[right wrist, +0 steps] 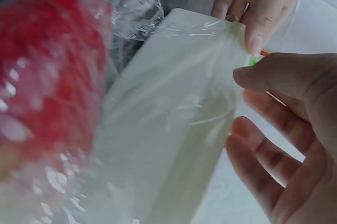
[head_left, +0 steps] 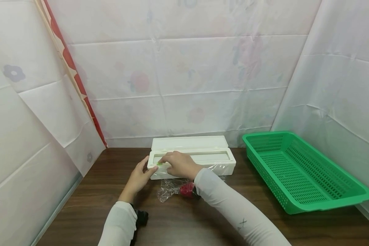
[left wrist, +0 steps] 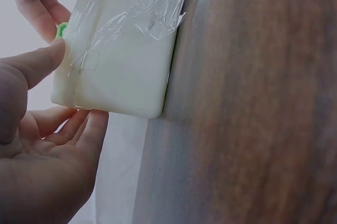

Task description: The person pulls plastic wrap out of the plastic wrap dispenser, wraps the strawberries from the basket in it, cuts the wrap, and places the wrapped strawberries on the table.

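Note:
A white cling film dispenser box (head_left: 224, 169) lies on the table with its lid (head_left: 189, 142) tipped back. My left hand (head_left: 137, 178) grips the box's left end, thumb on the top front edge and fingers against the end face. With my right hand (head_left: 182, 165) I pinch a small green slide cutter (left wrist: 61, 30) at the left of the front edge. Clear film (left wrist: 163, 8) hangs down the box front and reaches a red thing (head_left: 187, 189) wrapped in it on the table. The wrapped thing is partly hidden behind my right wrist; its red surface fills the right wrist view's left side.
A green slotted plastic basket (head_left: 298, 205) stands on the right of the brown wooden table (head_left: 89, 212). White patterned sheets (head_left: 187, 75) hang behind and on both sides. The box stands near the table's back edge.

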{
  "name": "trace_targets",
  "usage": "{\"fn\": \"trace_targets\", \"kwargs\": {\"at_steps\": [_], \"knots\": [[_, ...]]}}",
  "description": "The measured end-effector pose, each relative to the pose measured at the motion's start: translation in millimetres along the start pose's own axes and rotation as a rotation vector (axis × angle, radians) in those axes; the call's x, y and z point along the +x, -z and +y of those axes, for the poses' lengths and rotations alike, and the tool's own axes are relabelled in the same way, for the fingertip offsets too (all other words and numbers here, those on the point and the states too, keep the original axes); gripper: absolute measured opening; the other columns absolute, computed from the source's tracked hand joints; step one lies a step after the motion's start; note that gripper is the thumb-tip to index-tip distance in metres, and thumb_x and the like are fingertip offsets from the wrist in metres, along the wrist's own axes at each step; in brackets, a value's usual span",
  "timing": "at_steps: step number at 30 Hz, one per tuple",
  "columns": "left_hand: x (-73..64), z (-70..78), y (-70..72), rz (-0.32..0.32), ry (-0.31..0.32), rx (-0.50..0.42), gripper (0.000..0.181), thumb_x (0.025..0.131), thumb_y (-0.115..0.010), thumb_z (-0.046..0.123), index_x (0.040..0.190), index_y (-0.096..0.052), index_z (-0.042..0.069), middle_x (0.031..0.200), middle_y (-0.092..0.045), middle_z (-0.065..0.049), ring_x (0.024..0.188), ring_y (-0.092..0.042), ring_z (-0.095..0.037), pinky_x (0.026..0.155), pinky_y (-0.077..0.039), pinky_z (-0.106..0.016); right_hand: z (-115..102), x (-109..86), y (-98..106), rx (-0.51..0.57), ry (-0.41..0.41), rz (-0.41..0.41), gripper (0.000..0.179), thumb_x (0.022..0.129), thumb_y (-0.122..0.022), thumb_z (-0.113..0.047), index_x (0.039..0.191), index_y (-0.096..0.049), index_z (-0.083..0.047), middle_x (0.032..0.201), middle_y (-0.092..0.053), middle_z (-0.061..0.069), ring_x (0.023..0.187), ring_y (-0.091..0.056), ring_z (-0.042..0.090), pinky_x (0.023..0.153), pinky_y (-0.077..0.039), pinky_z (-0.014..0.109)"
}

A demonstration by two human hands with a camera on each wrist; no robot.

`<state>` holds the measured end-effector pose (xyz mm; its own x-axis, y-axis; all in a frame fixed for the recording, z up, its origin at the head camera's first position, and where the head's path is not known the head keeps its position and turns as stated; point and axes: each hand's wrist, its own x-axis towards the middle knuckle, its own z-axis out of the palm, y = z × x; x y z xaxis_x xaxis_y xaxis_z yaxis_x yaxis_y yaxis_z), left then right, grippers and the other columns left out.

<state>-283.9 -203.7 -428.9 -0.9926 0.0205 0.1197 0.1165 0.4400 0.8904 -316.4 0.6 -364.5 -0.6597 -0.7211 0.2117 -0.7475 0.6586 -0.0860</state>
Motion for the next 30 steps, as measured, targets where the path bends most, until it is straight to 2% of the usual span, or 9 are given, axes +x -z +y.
{"fn": "trace_targets", "kwargs": {"at_steps": [5, 10, 14, 20, 30], "knots": [[0.4, -0.3, -1.4, 0.003, 0.002, -0.01, 0.078, 0.1, -0.064, 0.035, 0.158, -0.023, 0.002, 0.158, -0.023, -0.025, 0.144, -0.029, -0.039, 0.113, -0.034, -0.05, 2, 1.5, 9, 0.048, 0.012, -0.037, 0.04, 0.089, -0.073, -0.011, 0.129, -0.068, -0.016, 0.12, -0.067, -0.002, 0.106, -0.063, 0.013, 0.086, -0.052, 0.026], [0.1, 1.1, -1.2, 0.008, 0.011, -0.002, 0.078, 0.1, -0.064, 0.034, 0.158, -0.023, 0.002, 0.158, -0.023, -0.026, 0.143, -0.03, -0.04, 0.113, -0.034, -0.051, -1, 5.0, 12, 0.096, 0.008, 0.009, 0.034, 0.092, -0.073, -0.012, 0.125, -0.069, -0.01, 0.109, -0.069, 0.002, 0.097, -0.064, 0.013, 0.084, -0.052, 0.024], [-0.9, 2.0, -1.0, 0.006, 0.013, 0.003, 0.077, 0.1, -0.064, 0.032, 0.158, -0.023, 0.001, 0.158, -0.024, -0.026, 0.143, -0.03, -0.041, 0.113, -0.034, -0.051, -6, 7.9, 6, 0.119, -0.008, 0.059, 0.027, 0.091, -0.075, -0.013, 0.117, -0.071, -0.008, 0.099, -0.069, 0.002, 0.088, -0.063, 0.011, 0.078, -0.052, 0.021], [-1.5, 1.7, -0.4, 0.0, 0.008, -0.008, 0.078, 0.1, -0.064, 0.032, 0.158, -0.022, 0.001, 0.157, -0.025, -0.026, 0.143, -0.031, -0.04, 0.113, -0.034, -0.05, -11, 9.5, -5, 0.065, -0.047, 0.091, 0.022, 0.09, -0.076, -0.016, 0.111, -0.073, -0.011, 0.095, -0.069, -0.002, 0.085, -0.062, 0.008, 0.075, -0.052, 0.02], [-2.4, 1.7, 0.7, -0.01, 0.001, -0.017, 0.078, 0.101, -0.062, 0.035, 0.159, -0.021, 0.002, 0.158, -0.024, -0.026, 0.141, -0.033, -0.041, 0.111, -0.036, -0.052, -12, 7.9, -15, -0.036, -0.023, 0.144, 0.02, 0.089, -0.077, -0.016, 0.109, -0.073, -0.017, 0.102, -0.07, -0.005, 0.091, -0.066, 0.009, 0.075, -0.054, 0.021]]}}
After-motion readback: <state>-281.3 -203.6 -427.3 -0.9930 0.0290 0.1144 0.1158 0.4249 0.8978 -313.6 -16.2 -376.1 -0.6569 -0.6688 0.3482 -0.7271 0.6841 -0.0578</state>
